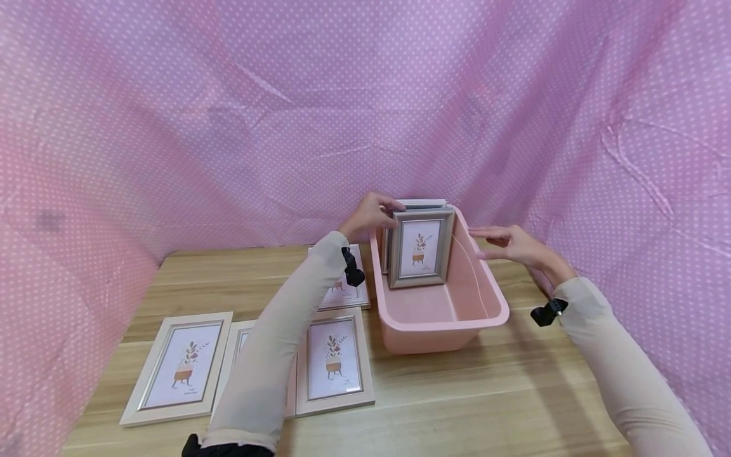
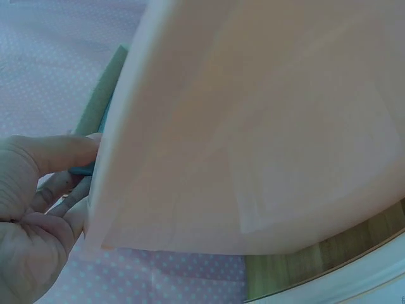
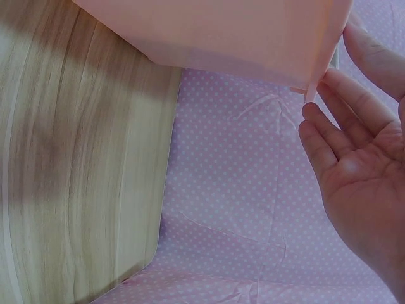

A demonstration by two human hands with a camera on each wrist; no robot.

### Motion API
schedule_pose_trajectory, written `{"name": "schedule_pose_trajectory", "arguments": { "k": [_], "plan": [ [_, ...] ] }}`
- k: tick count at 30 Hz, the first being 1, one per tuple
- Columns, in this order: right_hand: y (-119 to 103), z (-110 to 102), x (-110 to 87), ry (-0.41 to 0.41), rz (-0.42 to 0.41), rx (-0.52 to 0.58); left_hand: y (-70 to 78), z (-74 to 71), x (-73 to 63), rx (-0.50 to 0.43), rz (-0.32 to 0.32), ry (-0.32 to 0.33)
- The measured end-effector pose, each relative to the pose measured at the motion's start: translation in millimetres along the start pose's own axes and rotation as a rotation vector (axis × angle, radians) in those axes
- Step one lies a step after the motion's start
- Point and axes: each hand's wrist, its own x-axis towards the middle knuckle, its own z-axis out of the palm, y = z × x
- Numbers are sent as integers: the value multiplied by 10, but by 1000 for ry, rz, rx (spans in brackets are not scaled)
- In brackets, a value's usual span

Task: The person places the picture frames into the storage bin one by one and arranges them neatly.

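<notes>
- One pink plastic bin (image 1: 428, 339) in the head view, upright on the wood-grain table (image 1: 457, 400), right of the surface's middle and toward its far edge.
- Inside the bin, toward its far end: a champagne-coloured picture frame (image 1: 422, 251) with a potted-plant print, on its short side, face to the near end; further frames (image 1: 422, 202) close behind, mostly hidden.
- Over the bin's far left corner: left hand (image 1: 371, 212), thumb and fingers narrowed in a pinch on the champagne-coloured picture frame's upper left corner.
- At the bin's right rim: right hand (image 1: 511, 244), fingers nearly straight, tips touching the rim, thumb spread apart.
- Flat on the table: cream frame (image 1: 334, 362) just beside the bin's near left corner; pale frame (image 1: 179, 368) near the surface's left edge; between them another frame, mostly hidden by the left sleeve (image 1: 285, 343); silver-white frame (image 1: 360, 298) beside the bin's left wall.
- In the left wrist view: bin wall across most of the view, thumb and fingers at the rim beside greenish frame edges (image 2: 104, 92); exact contact hidden behind the rim.
- In the right wrist view: palm in sight, fingertips at a corner of the bin's rim; beyond the table's edge, pink polka-dot cloth (image 3: 234, 171).
</notes>
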Motion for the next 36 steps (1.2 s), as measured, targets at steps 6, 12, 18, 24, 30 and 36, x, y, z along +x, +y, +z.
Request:
{"name": "schedule_pose_trajectory", "arguments": {
  "k": [6, 12, 18, 24, 30, 36],
  "plan": [
    [0, 13, -4, 2, -22, -5, 4, -1, -9, 78, -2, 0],
    [-3, 30, -17, 1, -30, 5, -41, 17, 6, 140, 66, 18],
    [-10, 22, -24, 5, -27, 15, -52, 30, 15, 154, 92, 37],
    [-8, 30, -23, 9, -43, 8, -34, 40, -7, 159, 72, 57],
    [-3, 27, -22, 13, -49, 21, -6, 52, -42, 159, 59, 91],
    [10, 29, -12, 10, -53, 33, 1, 47, -53, 113, 95, 110]
  ]
}}
